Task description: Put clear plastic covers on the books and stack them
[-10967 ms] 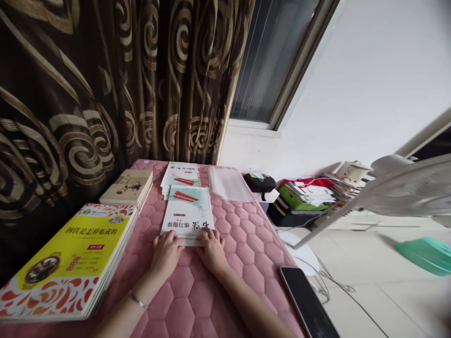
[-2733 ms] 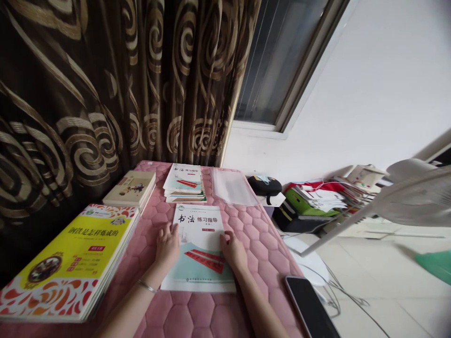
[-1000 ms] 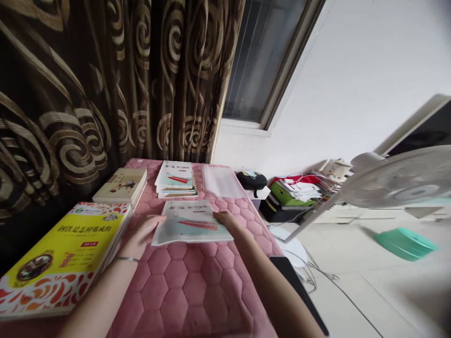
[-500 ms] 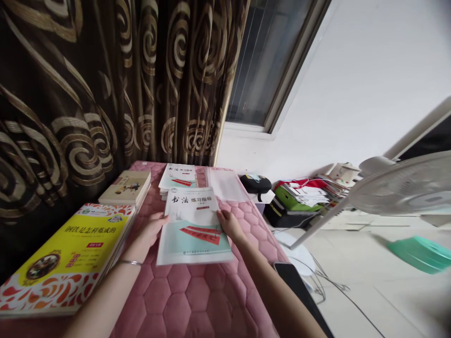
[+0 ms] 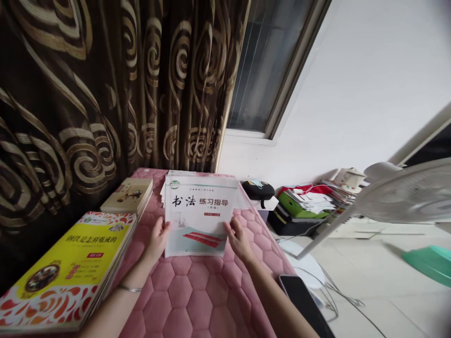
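A thin calligraphy workbook (image 5: 201,220) with a white and pale teal cover is held tilted up toward me over the pink quilted mat. My left hand (image 5: 159,238) pinches its left edge, fingers behind the cover. At the opposite edge my right hand (image 5: 238,235) grips it the same way. Behind the raised workbook, a stack of similar books (image 5: 179,173) shows only its top and left edges. The clear plastic sheet (image 5: 247,203) beyond my right hand is mostly hidden.
On the left lie a stack topped by a yellow book (image 5: 75,263) and a smaller tan stack (image 5: 128,195). A black phone-like slab (image 5: 299,295) rests at the mat's right edge. A white fan (image 5: 405,192), black pouch (image 5: 259,189) and papers (image 5: 310,199) are at right.
Both hands have tipped the workbook more upright, and it now covers most of the stack behind. The view has shifted slightly.
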`<state>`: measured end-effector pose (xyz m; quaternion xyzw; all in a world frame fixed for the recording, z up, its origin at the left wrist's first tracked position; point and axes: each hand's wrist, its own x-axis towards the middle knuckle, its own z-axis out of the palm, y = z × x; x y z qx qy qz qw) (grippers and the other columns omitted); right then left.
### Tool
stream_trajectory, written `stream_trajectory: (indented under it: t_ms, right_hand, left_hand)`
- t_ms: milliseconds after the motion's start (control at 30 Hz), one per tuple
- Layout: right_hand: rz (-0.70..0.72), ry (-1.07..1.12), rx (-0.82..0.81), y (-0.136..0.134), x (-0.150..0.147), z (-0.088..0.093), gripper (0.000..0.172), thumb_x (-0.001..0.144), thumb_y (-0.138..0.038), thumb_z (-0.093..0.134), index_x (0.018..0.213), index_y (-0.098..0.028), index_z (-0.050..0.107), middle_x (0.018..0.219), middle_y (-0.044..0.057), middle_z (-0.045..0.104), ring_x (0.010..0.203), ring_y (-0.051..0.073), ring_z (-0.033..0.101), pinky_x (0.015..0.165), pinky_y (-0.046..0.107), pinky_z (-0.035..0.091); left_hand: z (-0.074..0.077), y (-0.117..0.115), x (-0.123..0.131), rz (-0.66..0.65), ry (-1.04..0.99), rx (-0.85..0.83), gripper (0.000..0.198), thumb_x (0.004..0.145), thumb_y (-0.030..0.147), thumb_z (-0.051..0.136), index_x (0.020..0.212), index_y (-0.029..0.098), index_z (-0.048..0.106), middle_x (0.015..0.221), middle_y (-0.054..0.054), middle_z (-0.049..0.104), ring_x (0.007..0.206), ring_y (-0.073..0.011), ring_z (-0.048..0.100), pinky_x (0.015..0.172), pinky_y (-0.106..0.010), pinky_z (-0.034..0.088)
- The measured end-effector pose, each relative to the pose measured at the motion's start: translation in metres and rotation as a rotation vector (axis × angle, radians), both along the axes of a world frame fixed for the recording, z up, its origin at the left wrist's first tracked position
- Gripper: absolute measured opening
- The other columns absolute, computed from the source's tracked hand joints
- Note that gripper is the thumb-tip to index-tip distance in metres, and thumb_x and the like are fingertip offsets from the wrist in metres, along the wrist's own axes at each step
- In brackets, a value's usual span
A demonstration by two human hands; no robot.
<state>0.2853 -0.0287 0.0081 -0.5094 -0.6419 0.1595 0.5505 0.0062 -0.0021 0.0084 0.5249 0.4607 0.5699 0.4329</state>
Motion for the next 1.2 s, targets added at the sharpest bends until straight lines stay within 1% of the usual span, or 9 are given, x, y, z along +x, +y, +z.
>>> stream_trajectory:
  t_ms: [167, 300, 400, 533, 633, 733, 967, 1067, 1200]
  right_hand:
    - [0.004, 0.016, 0.035, -0.004, 0.002, 0.021, 0.035, 0.091, -0.053, 0.049, 0.073, -0.023, 0.046, 0.064, -0.003, 0.046, 0.058, 0.013, 0.044, 0.051, 0.023, 0.039]
    - [0.024, 0.046, 0.101, -0.002, 0.006, 0.023, 0.034, 0.091, -0.051, 0.050, 0.072, -0.023, 0.048, 0.065, -0.002, 0.051, 0.058, 0.013, 0.047, 0.053, 0.024, 0.041]
    - [0.024, 0.049, 0.127, 0.000, 0.006, 0.021, 0.031, 0.092, -0.050, 0.050, 0.079, -0.022, 0.056, 0.068, 0.002, 0.061, 0.062, 0.016, 0.054, 0.056, 0.026, 0.045]
    - [-0.045, 0.047, 0.159, 0.000, 0.006, 0.021, 0.031, 0.087, -0.050, 0.054, 0.075, -0.022, 0.062, 0.071, 0.006, 0.069, 0.068, 0.021, 0.063, 0.064, 0.032, 0.052]
    - [-0.058, 0.021, 0.163, -0.001, 0.004, 0.023, 0.031, 0.086, -0.049, 0.053, 0.075, -0.023, 0.065, 0.075, 0.007, 0.071, 0.074, 0.024, 0.067, 0.072, 0.037, 0.054]
    - [-0.076, 0.006, 0.151, -0.001, 0.003, 0.026, 0.034, 0.086, -0.053, 0.051, 0.075, -0.024, 0.065, 0.076, 0.008, 0.071, 0.073, 0.024, 0.067, 0.071, 0.037, 0.054]
    - [-0.025, -0.004, 0.138, -0.004, 0.007, 0.036, 0.027, 0.090, -0.044, 0.050, 0.077, -0.022, 0.058, 0.067, 0.002, 0.062, 0.063, 0.017, 0.057, 0.063, 0.029, 0.047]
    - [-0.012, 0.000, 0.116, -0.004, 0.007, 0.035, 0.027, 0.089, -0.044, 0.050, 0.077, -0.022, 0.056, 0.067, 0.001, 0.061, 0.063, 0.016, 0.055, 0.062, 0.027, 0.045]
    - [0.002, 0.010, 0.029, -0.001, 0.004, 0.022, 0.032, 0.088, -0.051, 0.050, 0.074, -0.022, 0.054, 0.069, 0.002, 0.061, 0.064, 0.017, 0.055, 0.061, 0.027, 0.046]
  left_hand:
    - [0.022, 0.000, 0.003, -0.086, -0.056, 0.037, 0.049, 0.067, 0.061, 0.069, 0.093, 0.019, 0.061, 0.089, -0.007, 0.074, 0.087, -0.0269, 0.068, 0.081, -0.038, 0.053]
    - [0.029, 0.007, 0.001, -0.080, -0.087, 0.120, 0.052, 0.068, 0.058, 0.069, 0.100, 0.017, 0.065, 0.097, -0.010, 0.075, 0.096, -0.0285, 0.068, 0.093, -0.042, 0.050]
    - [0.028, 0.010, -0.002, -0.038, -0.032, 0.174, 0.048, 0.070, 0.055, 0.067, 0.100, 0.017, 0.066, 0.099, -0.010, 0.075, 0.100, -0.0287, 0.067, 0.096, -0.042, 0.049]
    - [0.024, 0.005, -0.007, 0.044, 0.074, 0.215, 0.036, 0.069, 0.054, 0.067, 0.083, 0.021, 0.067, 0.089, -0.009, 0.075, 0.095, -0.0291, 0.067, 0.092, -0.040, 0.051]
    - [0.022, -0.001, -0.009, 0.091, 0.124, 0.221, 0.031, 0.067, 0.054, 0.067, 0.073, 0.024, 0.066, 0.079, -0.008, 0.074, 0.090, -0.0300, 0.067, 0.088, -0.040, 0.052]
    - [0.024, -0.004, -0.009, 0.114, 0.141, 0.242, 0.031, 0.066, 0.056, 0.068, 0.069, 0.025, 0.063, 0.077, -0.007, 0.073, 0.093, -0.0309, 0.065, 0.088, -0.039, 0.052]
    - [0.037, -0.003, -0.008, 0.028, 0.113, 0.232, 0.034, 0.076, 0.050, 0.064, 0.094, 0.021, 0.065, 0.096, -0.008, 0.074, 0.101, -0.0282, 0.065, 0.094, -0.036, 0.049]
    - [0.032, 0.000, -0.005, 0.005, 0.070, 0.191, 0.040, 0.075, 0.051, 0.064, 0.100, 0.019, 0.064, 0.099, -0.009, 0.074, 0.103, -0.0285, 0.065, 0.095, -0.037, 0.049]
    - [0.018, -0.001, -0.003, 0.010, 0.046, 0.101, 0.042, 0.071, 0.054, 0.065, 0.096, 0.020, 0.063, 0.093, -0.008, 0.075, 0.103, -0.0300, 0.065, 0.091, -0.038, 0.050]
